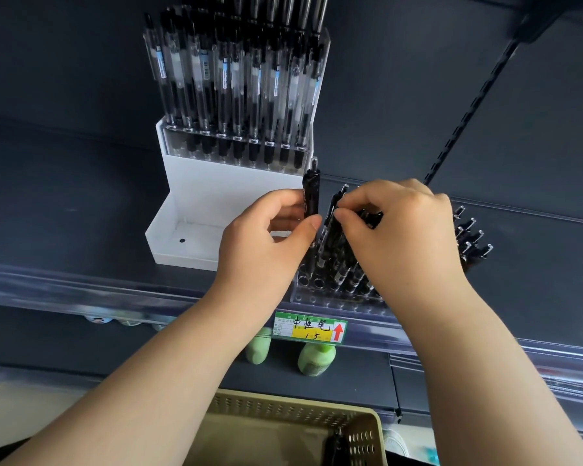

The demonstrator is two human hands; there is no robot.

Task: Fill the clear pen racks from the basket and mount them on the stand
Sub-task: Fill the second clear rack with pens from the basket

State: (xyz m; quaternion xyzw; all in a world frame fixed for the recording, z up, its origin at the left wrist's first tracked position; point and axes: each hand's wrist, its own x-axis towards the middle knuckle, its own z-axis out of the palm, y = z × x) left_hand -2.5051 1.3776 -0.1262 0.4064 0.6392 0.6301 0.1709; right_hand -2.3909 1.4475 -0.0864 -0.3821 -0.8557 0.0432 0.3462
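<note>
A white stand (pixel 212 196) sits on the dark shelf, and its upper tier carries a clear rack full of black pens (pixel 236 89). To its right a second clear pen rack (pixel 330 290) lies on the shelf edge, partly filled, with several holes open at its left end. My left hand (pixel 266 243) pinches one black pen (pixel 312 193) upright between thumb and fingers. My right hand (pixel 398 230) grips a bunch of black pens (pixel 337 237) over that rack. More pen tips (pixel 468 233) show behind my right hand. The beige basket (pixel 283 412) sits below.
A clear price rail (pixel 81 290) runs along the shelf front, carrying a green and yellow price tag (pixel 312 327). Two green bottles (pixel 317 359) stand on the lower shelf. A slotted black upright (pixel 468 112) rises at the right. The stand's lower tray is bare.
</note>
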